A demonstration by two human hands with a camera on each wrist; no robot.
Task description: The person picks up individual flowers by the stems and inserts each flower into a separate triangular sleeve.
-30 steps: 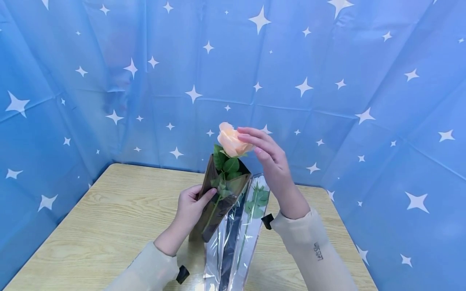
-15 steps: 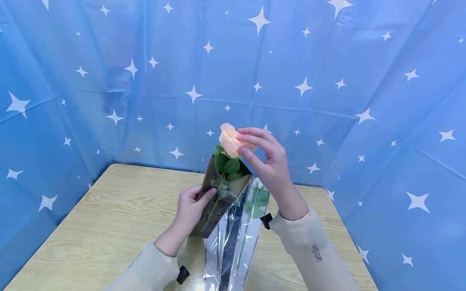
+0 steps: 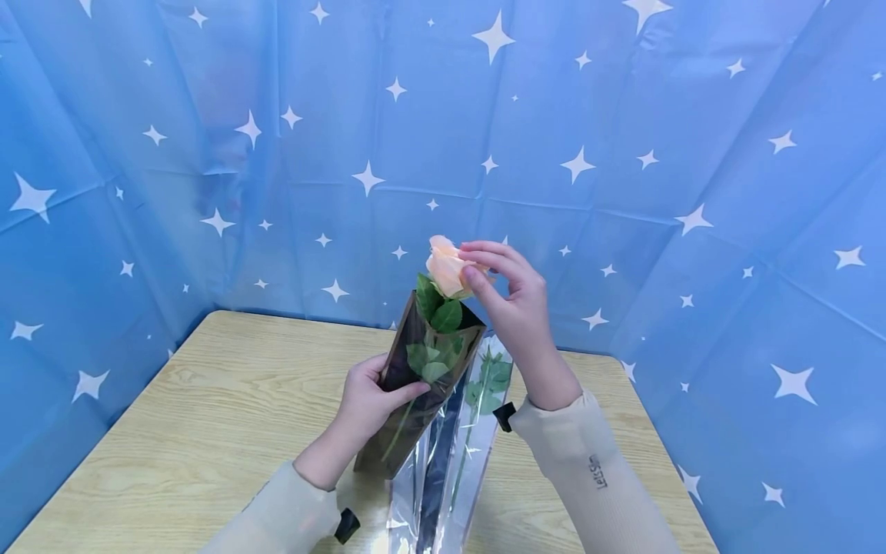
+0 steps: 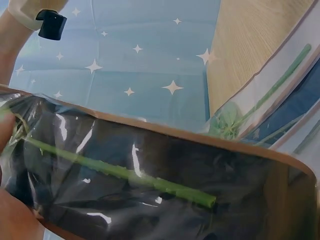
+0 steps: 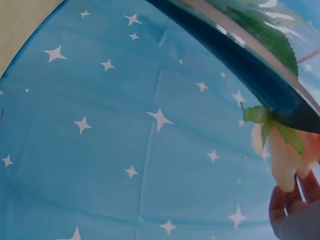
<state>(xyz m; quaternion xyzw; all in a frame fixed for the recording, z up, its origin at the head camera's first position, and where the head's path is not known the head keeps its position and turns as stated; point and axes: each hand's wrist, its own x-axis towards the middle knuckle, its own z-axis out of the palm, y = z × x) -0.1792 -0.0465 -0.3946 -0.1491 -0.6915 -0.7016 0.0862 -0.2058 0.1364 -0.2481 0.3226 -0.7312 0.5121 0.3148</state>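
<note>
A peach rose (image 3: 446, 268) with green leaves stands tilted in a dark, brown-edged flower sleeve (image 3: 400, 431) with a clear front. My left hand (image 3: 368, 394) grips the sleeve around its middle, the thumb across the clear side. Above the sleeve's mouth, my right hand (image 3: 517, 288) holds the bloom from the right between thumb and fingers. In the left wrist view, the rose's green stem (image 4: 135, 175) shows through the film and ends inside the sleeve. The right wrist view catches the bloom (image 5: 282, 152) from below, fingers against its petals.
Beneath the held sleeve, other clear-fronted sleeves lie on the wooden table (image 3: 228, 415). One is a white sleeve (image 3: 477, 438) with a green stem and leaves inside; a dark-blue strip (image 3: 440, 469) lies beside it. Blue star-patterned curtains (image 3: 443, 138) surround the table.
The right hand's thumb has come in against the bloom. Sleeve and rose have shifted slightly right, and the left thumb now lies lower on the film.
</note>
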